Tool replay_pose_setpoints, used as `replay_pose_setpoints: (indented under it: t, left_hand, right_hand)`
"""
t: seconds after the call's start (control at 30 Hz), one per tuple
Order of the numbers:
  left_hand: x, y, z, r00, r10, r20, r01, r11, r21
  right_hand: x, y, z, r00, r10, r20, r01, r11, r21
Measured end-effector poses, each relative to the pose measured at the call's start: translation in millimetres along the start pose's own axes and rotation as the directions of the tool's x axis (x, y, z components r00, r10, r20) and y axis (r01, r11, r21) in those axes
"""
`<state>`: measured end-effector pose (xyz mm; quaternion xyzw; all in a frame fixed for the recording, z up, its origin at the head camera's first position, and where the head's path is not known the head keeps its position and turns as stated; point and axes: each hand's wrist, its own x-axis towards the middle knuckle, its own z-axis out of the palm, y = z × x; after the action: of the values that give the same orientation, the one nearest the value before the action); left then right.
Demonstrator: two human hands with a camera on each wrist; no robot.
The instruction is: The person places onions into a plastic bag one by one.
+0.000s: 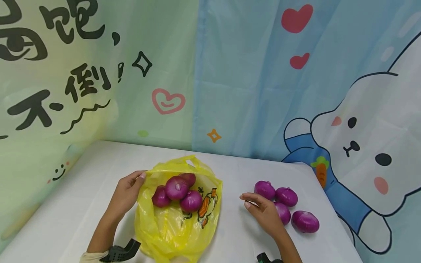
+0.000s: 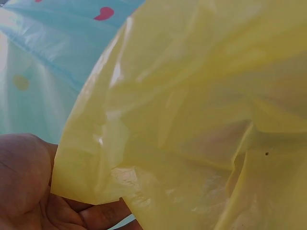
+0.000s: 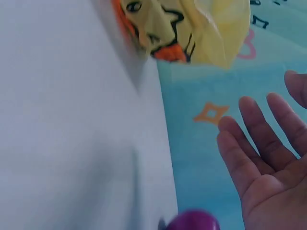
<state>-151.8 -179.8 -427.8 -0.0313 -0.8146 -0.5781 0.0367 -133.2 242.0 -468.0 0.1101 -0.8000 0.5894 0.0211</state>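
My left hand [image 1: 125, 193] pinches the left rim of a yellow plastic bag [image 1: 171, 232], whose mouth gapes toward me. Inside it lie several red onions [image 1: 177, 188], bunched near the top. In the left wrist view, the bag [image 2: 168, 105] hides much of that hand [image 2: 24, 175]. To the right of the bag, my right hand [image 1: 265, 216] hovers with relaxed fingers and nothing in them; its palm [image 3: 273, 191] shows bare in the right wrist view. Several more red onions [image 1: 306, 221] rest on the table beside it, one partly behind the hand.
A white-covered table [image 1: 98, 175] bears everything. Behind it hangs a printed cloth [image 1: 230, 73] with hearts, lettering and a rabbit, meeting the table's back edge. Dark wrist devices [image 1: 121, 252] sit on both wrists.
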Motion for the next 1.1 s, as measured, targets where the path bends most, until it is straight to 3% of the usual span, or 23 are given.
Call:
replay_pose_setpoints:
  t: [0.2, 0.37, 0.6, 0.7, 0.9, 1.1]
  left_hand:
    - [0.5, -0.9, 2.1, 1.0, 0.0, -0.002, 0.0, 1.0, 0.022]
    - [-0.7, -0.9, 2.2, 1.0, -0.001, 0.001, 0.001, 1.0, 0.031]
    - [-0.9, -1.0, 2.1, 1.0, 0.002, 0.007, -0.003, 0.999, 0.037]
    - [-1.0, -1.2, 2.4, 1.0, -0.002, 0.008, 0.002, 0.999, 0.037]
    - [-1.1, -0.6, 3.3, 1.0, -0.012, 0.014, 0.011, 1.0, 0.028]
    - [-0.4, 1.7, 3.7, 1.0, -0.013, 0.018, 0.013, 0.999, 0.03]
  right_hand:
    - [-20.5, 5, -24, 0.994, -0.038, -0.105, 0.036, 0.999, -0.024]
    - [-32.3, 3, -33, 0.973, -0.032, -0.23, 0.013, 0.996, -0.085]
    - [-39.2, 5, -42, 0.947, -0.052, -0.316, 0.008, 0.991, -0.136]
    - [-41.2, 6, -49, 0.938, -0.022, -0.346, -0.039, 0.985, -0.167]
    - [-45.7, 8, -60, 0.909, 0.144, -0.391, -0.236, 0.951, -0.198]
    - [-44.8, 14, -62, 0.885, 0.22, -0.41, -0.307, 0.939, -0.158]
